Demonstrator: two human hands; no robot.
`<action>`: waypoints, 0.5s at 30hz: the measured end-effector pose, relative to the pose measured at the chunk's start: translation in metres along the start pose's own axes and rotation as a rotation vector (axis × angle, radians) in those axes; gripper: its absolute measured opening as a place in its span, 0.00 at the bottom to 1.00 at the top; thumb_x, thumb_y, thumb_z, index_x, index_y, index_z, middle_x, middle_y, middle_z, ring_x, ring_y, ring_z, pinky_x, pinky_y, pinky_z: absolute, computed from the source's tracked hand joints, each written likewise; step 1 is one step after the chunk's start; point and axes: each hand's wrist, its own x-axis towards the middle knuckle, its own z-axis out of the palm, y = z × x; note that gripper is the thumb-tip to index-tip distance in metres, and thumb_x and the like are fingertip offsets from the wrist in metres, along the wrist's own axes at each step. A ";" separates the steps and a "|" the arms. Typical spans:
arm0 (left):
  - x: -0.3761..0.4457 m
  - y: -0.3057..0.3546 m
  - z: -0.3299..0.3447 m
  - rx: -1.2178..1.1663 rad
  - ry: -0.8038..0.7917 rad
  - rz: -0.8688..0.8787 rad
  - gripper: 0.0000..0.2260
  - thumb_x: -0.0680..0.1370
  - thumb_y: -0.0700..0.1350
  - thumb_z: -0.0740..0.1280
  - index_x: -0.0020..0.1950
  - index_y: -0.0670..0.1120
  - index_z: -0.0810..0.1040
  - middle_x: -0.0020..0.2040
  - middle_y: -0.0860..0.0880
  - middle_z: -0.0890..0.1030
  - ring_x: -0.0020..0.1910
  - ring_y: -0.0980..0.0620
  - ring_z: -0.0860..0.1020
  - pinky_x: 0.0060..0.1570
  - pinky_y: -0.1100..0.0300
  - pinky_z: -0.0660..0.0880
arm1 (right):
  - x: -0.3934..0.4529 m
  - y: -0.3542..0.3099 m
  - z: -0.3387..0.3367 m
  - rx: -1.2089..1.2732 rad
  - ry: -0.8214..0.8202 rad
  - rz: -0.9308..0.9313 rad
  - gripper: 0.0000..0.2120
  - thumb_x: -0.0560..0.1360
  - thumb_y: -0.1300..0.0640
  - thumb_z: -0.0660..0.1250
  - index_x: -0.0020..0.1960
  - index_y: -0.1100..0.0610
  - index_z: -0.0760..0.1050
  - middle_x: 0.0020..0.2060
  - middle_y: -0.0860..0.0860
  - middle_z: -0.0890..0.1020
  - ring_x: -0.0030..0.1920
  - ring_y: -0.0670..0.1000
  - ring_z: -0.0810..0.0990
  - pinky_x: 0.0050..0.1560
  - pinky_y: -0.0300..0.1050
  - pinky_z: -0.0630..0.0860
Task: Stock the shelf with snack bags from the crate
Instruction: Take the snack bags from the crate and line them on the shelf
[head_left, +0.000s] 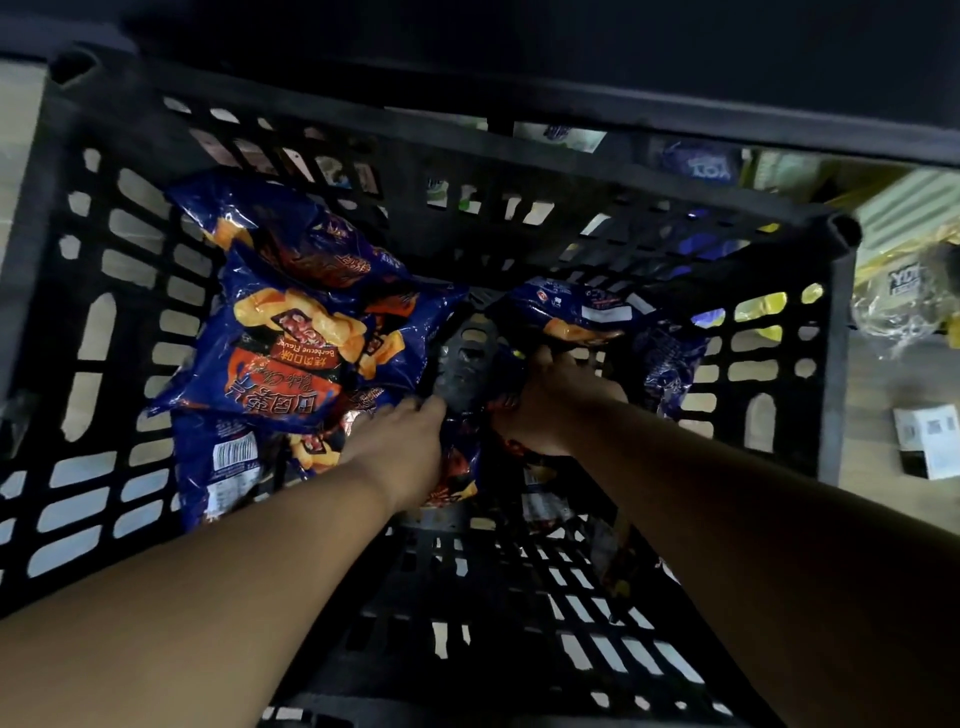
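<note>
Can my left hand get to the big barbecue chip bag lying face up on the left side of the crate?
Probably yes. The left hand is already inside the crate, right beside the barbecue chip bag, which lies on top with nothing covering it.

The black slotted plastic crate (119, 322) walls in all four sides, open only from above. Blue and orange crinkly snack bags (306, 322) fill its left and far right, leaving bare floor clear at the centre and near side.
</note>
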 end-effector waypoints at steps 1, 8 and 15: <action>0.000 0.001 0.002 0.009 0.004 -0.004 0.24 0.76 0.40 0.63 0.71 0.47 0.60 0.65 0.43 0.70 0.64 0.42 0.69 0.59 0.50 0.65 | -0.003 -0.005 0.004 -0.023 0.010 0.010 0.50 0.69 0.32 0.67 0.77 0.57 0.48 0.72 0.58 0.63 0.69 0.62 0.66 0.63 0.60 0.70; -0.006 0.001 0.011 -0.059 0.008 -0.044 0.23 0.78 0.46 0.62 0.71 0.45 0.58 0.65 0.43 0.68 0.66 0.43 0.66 0.64 0.48 0.61 | -0.005 -0.007 0.017 0.023 0.067 -0.038 0.29 0.75 0.50 0.69 0.68 0.58 0.59 0.64 0.60 0.70 0.61 0.63 0.74 0.54 0.56 0.73; -0.032 -0.001 -0.036 -0.161 0.058 -0.023 0.23 0.75 0.58 0.62 0.65 0.50 0.62 0.61 0.47 0.70 0.63 0.45 0.66 0.61 0.49 0.61 | -0.039 0.001 -0.021 -0.015 0.125 -0.117 0.22 0.78 0.53 0.65 0.67 0.56 0.61 0.60 0.58 0.76 0.57 0.61 0.77 0.49 0.50 0.74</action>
